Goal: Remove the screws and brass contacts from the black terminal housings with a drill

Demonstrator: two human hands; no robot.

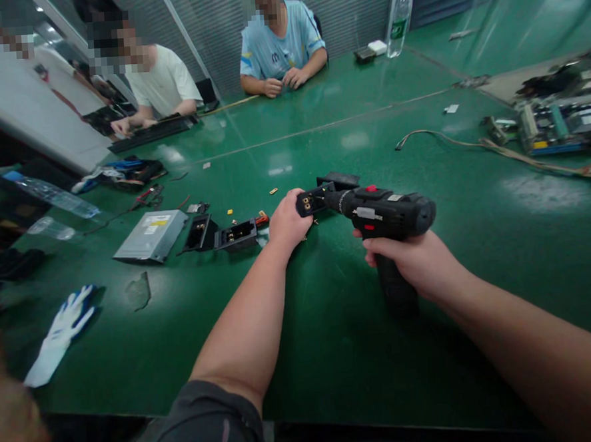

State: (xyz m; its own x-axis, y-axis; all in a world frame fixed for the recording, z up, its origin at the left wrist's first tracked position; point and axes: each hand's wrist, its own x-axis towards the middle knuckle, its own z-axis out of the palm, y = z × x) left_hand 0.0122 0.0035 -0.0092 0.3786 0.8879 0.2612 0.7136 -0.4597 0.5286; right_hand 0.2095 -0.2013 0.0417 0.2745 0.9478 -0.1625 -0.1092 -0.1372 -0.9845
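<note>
My right hand (408, 261) is wrapped around the grip of a black cordless drill (380, 212), which points left with its nose over the table. My left hand (288, 221) holds a small black plastic housing (310, 201) with brass contacts against the drill's nose. The bit's tip is hidden where the two meet. Just behind them, a flat black piece (337, 180) lies on the table. Left of my left hand lie two open black housings (199, 232) (236, 236) with brass parts inside.
The green workbench (333, 352) holds a silver optical drive (151, 236), a white-and-blue glove (62, 332), small loose parts, a cable (491, 149) and circuit boards (554, 125). Two co-workers (279, 42) (157, 79) sit at the far side, with a water bottle (398, 18) nearby.
</note>
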